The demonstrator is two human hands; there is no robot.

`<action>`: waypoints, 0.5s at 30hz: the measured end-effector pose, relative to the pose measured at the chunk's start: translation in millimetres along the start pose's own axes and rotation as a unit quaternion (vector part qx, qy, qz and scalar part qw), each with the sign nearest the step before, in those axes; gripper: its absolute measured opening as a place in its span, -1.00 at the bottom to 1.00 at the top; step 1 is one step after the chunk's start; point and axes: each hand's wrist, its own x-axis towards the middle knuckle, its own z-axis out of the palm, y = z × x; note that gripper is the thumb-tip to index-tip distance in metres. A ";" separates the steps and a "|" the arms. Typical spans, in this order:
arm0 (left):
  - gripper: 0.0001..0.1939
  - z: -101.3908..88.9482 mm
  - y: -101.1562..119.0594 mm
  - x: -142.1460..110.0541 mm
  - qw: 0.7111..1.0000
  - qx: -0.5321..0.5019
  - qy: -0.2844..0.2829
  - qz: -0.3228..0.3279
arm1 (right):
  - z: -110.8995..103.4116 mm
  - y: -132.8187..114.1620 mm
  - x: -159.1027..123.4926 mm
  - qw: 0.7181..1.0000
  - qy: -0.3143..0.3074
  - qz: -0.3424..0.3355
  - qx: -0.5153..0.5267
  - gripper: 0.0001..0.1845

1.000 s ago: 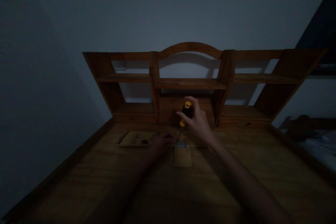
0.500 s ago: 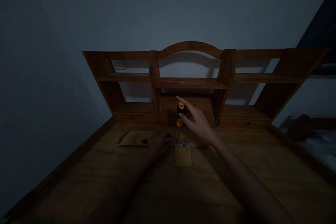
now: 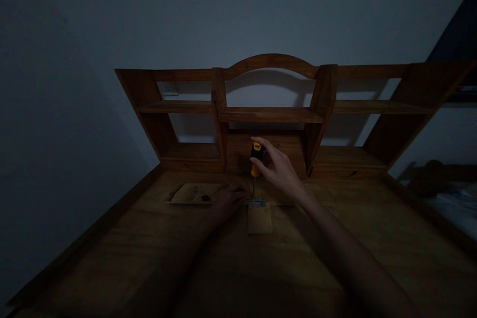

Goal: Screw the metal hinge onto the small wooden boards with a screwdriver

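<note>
My right hand (image 3: 274,165) grips the black and yellow handle of a screwdriver (image 3: 256,159), which stands nearly upright. Its tip reaches down to the left end of a small metal hinge (image 3: 259,202). Below the hinge lies a small square wooden block (image 3: 260,219), and behind it runs a longer thin wooden board (image 3: 194,193) with dark marks. Close by the screwdriver tip, my left hand (image 3: 230,198) rests on the board with its fingers bent toward the hinge. Darkness hides what those fingertips pinch, if anything.
The wooden desk top (image 3: 346,243) spreads around the work. A wooden shelf unit (image 3: 271,116) with several compartments stands at its back against the wall (image 3: 238,10). Raised edges border the desk on both sides. White cloth (image 3: 452,206) lies beyond the right edge.
The screwdriver has gone from leaning right to nearly upright. My right hand shifted left, spread its fingers, then closed around the handle again. The left hand stayed by the hinge.
</note>
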 end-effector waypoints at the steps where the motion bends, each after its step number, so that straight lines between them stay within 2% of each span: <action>1: -0.75 0.3 -0.3 -0.3 1.000 -0.001 0.000 -0.003 | 1.2 0.6 -0.4 1.000 0.012 0.003 -0.012 -0.48; 4: -0.74 1.4 -1.2 -0.7 1.000 -0.007 0.001 -0.007 | 4.0 2.2 -2.0 0.997 0.043 0.017 -0.061 -0.44; 8: -0.76 1.1 -0.2 -0.7 1.000 -0.019 0.004 -0.003 | 4.0 2.0 -3.4 0.995 0.033 0.020 -0.097 -0.48; 12: -0.76 -1.1 2.5 -0.7 1.000 -0.018 0.008 -0.007 | 1.0 -0.5 -2.6 0.998 0.020 -0.018 -0.065 -0.45; 15: -0.76 -1.9 3.6 0.3 0.999 -0.034 0.009 -0.001 | -1.9 -3.8 -2.0 0.999 -0.001 -0.019 -0.028 -0.41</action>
